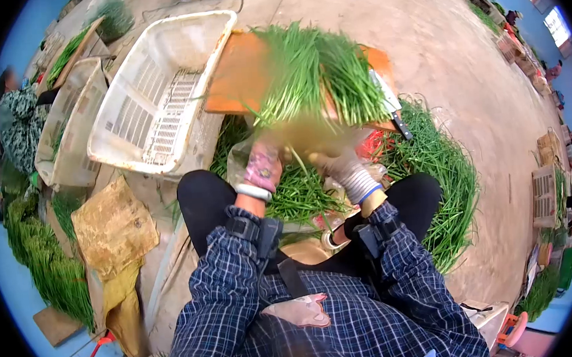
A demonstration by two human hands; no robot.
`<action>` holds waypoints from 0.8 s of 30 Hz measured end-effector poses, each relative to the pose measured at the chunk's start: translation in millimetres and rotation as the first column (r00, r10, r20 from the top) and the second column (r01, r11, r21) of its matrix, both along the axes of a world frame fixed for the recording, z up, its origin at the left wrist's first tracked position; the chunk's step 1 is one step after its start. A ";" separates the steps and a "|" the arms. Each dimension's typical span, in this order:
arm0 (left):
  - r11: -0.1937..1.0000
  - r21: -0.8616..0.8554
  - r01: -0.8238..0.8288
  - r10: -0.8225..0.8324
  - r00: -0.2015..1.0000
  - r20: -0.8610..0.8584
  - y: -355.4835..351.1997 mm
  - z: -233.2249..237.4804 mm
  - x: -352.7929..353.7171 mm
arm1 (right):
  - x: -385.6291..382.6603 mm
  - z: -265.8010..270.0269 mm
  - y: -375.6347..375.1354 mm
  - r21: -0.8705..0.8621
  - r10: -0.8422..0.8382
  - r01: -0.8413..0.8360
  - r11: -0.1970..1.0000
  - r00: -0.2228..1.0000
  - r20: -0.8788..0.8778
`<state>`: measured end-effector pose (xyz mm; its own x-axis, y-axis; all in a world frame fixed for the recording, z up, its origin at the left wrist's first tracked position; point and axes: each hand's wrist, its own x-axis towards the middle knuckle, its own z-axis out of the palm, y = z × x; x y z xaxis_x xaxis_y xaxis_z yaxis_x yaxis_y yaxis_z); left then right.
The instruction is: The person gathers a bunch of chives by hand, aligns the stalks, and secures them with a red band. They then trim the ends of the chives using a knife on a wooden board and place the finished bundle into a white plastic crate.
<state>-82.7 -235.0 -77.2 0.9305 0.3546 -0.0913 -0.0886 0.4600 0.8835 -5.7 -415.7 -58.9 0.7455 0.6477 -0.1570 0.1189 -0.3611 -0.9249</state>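
Both hands are held close together at the near edge of an orange board (234,76). My left hand (264,165), in a patterned covering, has its fingers hidden by a blur. My right hand (345,171), in a pale glove with a striped cuff, also has blurred fingertips. A thin pale green stalk shows between the hands. Green stalks (318,70) lie in bunches on the board beyond them. At the board's right side rests a knife (393,104) with a black handle. More loose stalks (304,194) lie below the hands, between my knees.
An empty white basket (154,95) stands left of the board, another basket (73,127) beyond it. A large heap of green stalks (442,181) lies by my right knee. Cardboard (115,223) lies on the left floor. A person (20,121) sits at the far left.
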 end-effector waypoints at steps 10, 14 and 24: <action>0.930 0.368 0.013 0.035 0.992 -0.123 4.8 120.6 70.3 | 11.0 38.0 -23.2 -0.008 -0.055 0.057 0.998 0.989 0.141; 0.665 0.747 -0.012 -0.151 0.977 0.149 29.3 126.5 184.7 | 69.6 60.9 -36.7 -0.061 -0.167 0.188 0.980 0.952 0.256; -0.015 1.000 -0.024 0.047 0.999 0.024 127.0 -26.8 221.2 | 212.0 24.9 -40.3 -0.720 0.052 0.233 0.654 0.936 0.349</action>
<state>138.5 -108.0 -104.1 0.9165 0.1298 0.3784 -0.0576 -0.8933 0.4458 206.3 -456.1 -34.0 0.8900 0.3433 -0.3001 0.2727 -0.9282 -0.2530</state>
